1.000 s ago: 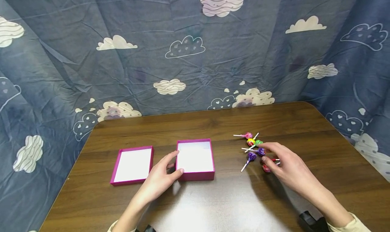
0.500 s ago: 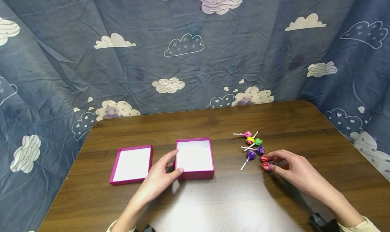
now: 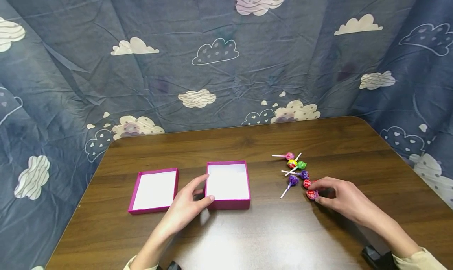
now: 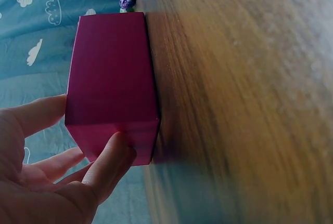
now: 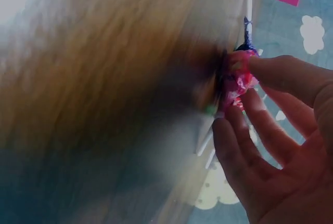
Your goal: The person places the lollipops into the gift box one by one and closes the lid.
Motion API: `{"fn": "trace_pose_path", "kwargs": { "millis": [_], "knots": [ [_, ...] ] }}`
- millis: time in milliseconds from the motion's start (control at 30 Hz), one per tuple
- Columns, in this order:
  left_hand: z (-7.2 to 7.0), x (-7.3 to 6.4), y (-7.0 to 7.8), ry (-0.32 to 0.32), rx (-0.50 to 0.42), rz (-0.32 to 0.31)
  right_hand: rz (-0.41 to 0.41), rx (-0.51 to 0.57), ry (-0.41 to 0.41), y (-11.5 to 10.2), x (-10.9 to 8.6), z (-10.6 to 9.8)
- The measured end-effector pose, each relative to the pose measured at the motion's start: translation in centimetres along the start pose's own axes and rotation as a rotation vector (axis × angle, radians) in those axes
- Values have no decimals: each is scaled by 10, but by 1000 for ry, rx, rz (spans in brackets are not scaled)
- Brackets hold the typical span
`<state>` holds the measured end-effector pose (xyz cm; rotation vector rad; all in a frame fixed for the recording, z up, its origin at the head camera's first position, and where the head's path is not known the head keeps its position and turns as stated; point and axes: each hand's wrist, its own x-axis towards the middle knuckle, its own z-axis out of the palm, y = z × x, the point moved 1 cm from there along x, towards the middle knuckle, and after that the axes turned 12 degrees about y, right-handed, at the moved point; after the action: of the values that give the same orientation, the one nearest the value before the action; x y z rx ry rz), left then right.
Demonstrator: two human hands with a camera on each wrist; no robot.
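A magenta box (image 3: pixel 231 204) with a white inside stands open-topped on the table. My left hand (image 3: pixel 185 207) rests against its left side, the thumb at the near corner and the other fingers along the left wall; the left wrist view shows fingertips touching the box (image 4: pixel 112 68). My right hand (image 3: pixel 347 201) pinches a red-wrapped lollipop (image 3: pixel 312 195) between thumb and fingers, low over the table. Its wrapper (image 5: pixel 242 81) shows in the right wrist view; its stick is hidden by the hand. A second red lollipop (image 3: pixel 306 184) lies just beyond the fingertips.
A shallow magenta lid (image 3: pixel 132 201), white inside, lies left of the box. Left of and beyond my right hand lie two purple lollipops (image 3: pixel 293 180), a green one (image 3: pixel 301 165), a yellow one (image 3: pixel 291 163) and a pink one (image 3: pixel 289 156). A cloud-patterned curtain (image 3: pixel 212 77) hangs behind the table.
My right hand has come from over the purple and red lollipops down and right to the nearest red one, and its thumb and fingers have closed on it. My left hand stays at the box.
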<state>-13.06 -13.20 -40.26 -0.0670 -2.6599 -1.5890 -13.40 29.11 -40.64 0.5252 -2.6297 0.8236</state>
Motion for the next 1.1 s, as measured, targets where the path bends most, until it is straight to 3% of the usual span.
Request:
{"fn": "trace_pose_path", "kwargs": {
  "millis": [400, 567, 1100],
  "knots": [
    [2, -1, 0, 15, 13, -15, 92, 20, -133, 9, 6, 3],
    [1, -1, 1, 30, 29, -31, 102, 35, -148, 8, 7, 6],
    [2, -1, 0, 30, 26, -17, 56, 181, -39, -16, 9, 16]
  ]
}}
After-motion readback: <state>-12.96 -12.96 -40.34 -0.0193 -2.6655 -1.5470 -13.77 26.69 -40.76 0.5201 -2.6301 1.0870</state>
